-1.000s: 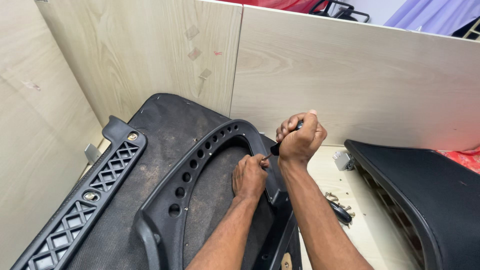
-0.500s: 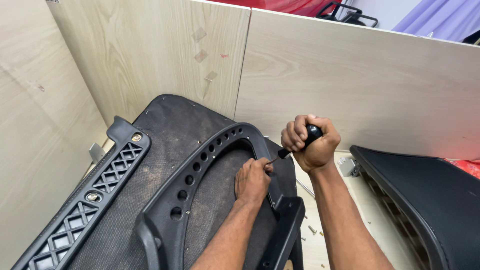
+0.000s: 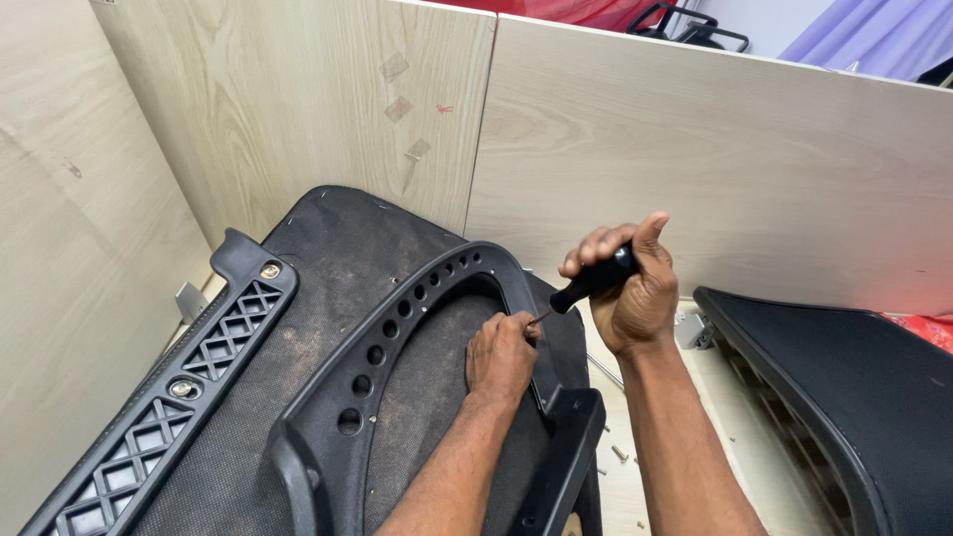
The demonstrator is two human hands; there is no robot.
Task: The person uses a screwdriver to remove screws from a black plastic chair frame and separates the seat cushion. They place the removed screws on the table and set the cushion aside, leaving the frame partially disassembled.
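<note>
In the centre of the frame, the right hand (image 3: 632, 288) is gripping firmly the black handle of a screwdriver (image 3: 594, 279), its thin tip pointing down-left. The left hand (image 3: 501, 357) is pinching around that tip, resting on the black plastic curved armrest frame with round holes (image 3: 397, 328), which is lying on the dark fabric seat underside (image 3: 328, 258).

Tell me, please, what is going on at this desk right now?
A person is working on an upturned chair seat. The right hand grips a black-handled screwdriver, its tip angled down to the inner edge of the black armrest frame. The left hand steadies the spot at the tip. Loose screws lie on the desk.
</note>
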